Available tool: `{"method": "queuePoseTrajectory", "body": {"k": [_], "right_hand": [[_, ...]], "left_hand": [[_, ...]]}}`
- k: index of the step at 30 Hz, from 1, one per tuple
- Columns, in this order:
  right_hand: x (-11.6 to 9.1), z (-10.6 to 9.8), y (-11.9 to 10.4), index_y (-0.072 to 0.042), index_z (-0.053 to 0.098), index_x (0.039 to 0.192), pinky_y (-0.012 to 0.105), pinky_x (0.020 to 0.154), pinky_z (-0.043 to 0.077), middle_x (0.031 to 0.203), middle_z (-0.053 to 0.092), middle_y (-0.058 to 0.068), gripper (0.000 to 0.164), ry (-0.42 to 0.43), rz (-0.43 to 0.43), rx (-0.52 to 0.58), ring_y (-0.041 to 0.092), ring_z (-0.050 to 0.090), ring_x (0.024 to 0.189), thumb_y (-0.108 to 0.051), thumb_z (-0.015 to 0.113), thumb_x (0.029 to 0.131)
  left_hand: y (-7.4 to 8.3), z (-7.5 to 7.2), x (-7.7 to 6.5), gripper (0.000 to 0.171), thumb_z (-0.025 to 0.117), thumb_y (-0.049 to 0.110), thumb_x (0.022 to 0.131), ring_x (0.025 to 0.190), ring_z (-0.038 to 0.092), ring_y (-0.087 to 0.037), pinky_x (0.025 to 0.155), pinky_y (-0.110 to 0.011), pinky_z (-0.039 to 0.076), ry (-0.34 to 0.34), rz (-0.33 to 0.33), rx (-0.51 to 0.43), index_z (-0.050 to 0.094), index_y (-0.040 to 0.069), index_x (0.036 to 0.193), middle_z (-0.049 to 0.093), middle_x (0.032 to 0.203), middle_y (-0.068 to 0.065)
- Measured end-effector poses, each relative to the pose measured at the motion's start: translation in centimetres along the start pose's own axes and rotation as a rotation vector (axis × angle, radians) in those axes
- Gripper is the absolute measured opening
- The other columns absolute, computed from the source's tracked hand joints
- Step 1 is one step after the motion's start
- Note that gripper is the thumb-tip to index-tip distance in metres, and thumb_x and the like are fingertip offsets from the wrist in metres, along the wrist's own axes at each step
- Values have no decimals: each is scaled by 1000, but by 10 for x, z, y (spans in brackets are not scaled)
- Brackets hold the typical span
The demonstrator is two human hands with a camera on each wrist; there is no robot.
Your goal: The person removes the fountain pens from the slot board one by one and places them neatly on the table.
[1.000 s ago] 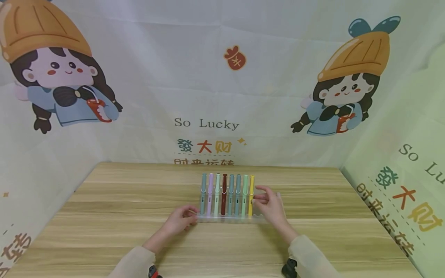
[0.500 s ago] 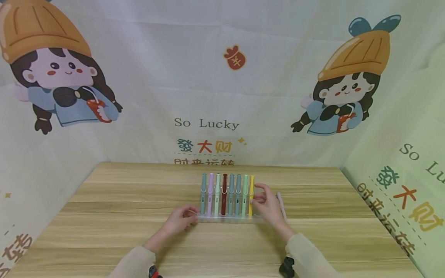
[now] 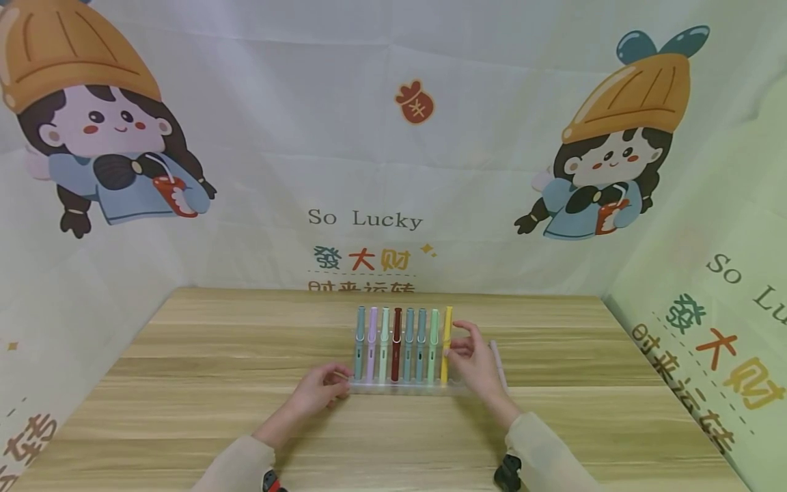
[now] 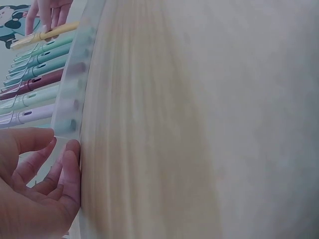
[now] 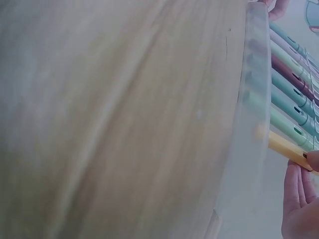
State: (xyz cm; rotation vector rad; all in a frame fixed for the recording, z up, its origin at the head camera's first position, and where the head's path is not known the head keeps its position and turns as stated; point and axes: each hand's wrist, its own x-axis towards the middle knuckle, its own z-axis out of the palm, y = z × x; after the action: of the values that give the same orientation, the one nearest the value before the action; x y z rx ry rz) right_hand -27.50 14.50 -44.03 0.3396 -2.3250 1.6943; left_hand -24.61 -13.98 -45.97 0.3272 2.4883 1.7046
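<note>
A clear pen rack (image 3: 369, 388) holds a row of upright capped pens, among them a dark red pen (image 3: 397, 348), a lilac pen (image 3: 371, 348) and a light green pen (image 3: 433, 348). My left hand (image 3: 321, 388) is at the rack's left end, its curled fingers and thumb holding the corner. At the opposite end, my right hand (image 3: 477, 361) pinches a yellow pen (image 3: 447, 342) between thumb and fingers. In the right wrist view, the yellow pen's lower end shows behind the rack's frosted front strip (image 5: 249, 149). Part of the rack's right end is hidden behind the right hand.
A pale pinkish pen (image 3: 499, 365) lies on the wooden table (image 3: 246, 342) just right of the right hand. Behind the table hangs a printed cloth backdrop (image 3: 277, 137), and cloth also lines both sides.
My right hand has shifted slightly left onto the yellow pen, uncovering the pale pen on the table. The yellow pen stands slightly higher and further right. The left hand stays put.
</note>
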Motion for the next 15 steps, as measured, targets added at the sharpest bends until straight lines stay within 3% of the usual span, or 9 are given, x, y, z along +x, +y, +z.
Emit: {"method": "queuePoseTrajectory", "body": {"k": [3, 10, 13, 15], "right_hand": [[2, -2, -2, -4, 44, 120, 31, 72, 47, 88, 62, 16, 49, 22, -26, 5, 26, 59, 81, 6, 62, 77], [7, -11, -11, -5, 43, 120, 26, 71, 47, 89, 59, 18, 47, 50, -32, 91, 29, 57, 83, 7, 60, 78], [8, -17, -13, -4, 44, 119, 24, 69, 47, 89, 58, 19, 47, 72, -42, 98, 27, 56, 82, 8, 61, 77], [8, -22, -14, -3, 45, 119, 23, 68, 47, 89, 58, 19, 46, 89, -54, 101, 25, 56, 81, 9, 61, 77]], "left_hand": [[-1, 0, 0, 17, 54, -3, 82, 68, 54, -23, 52, -32, 45, -5, 9, -8, 53, -9, 98, 58, 78, -13], [-16, -3, 3, 17, 58, 9, 84, 66, 54, -17, 50, -29, 45, -37, 115, -51, 56, -1, 96, 58, 76, -7], [-12, -2, 3, 17, 57, 6, 84, 67, 54, -18, 51, -29, 45, -30, 83, -46, 55, -3, 98, 58, 76, -8], [-3, -1, 0, 17, 55, 0, 82, 68, 54, -20, 53, -30, 46, -10, 26, -31, 54, -6, 98, 58, 77, -9]]}}
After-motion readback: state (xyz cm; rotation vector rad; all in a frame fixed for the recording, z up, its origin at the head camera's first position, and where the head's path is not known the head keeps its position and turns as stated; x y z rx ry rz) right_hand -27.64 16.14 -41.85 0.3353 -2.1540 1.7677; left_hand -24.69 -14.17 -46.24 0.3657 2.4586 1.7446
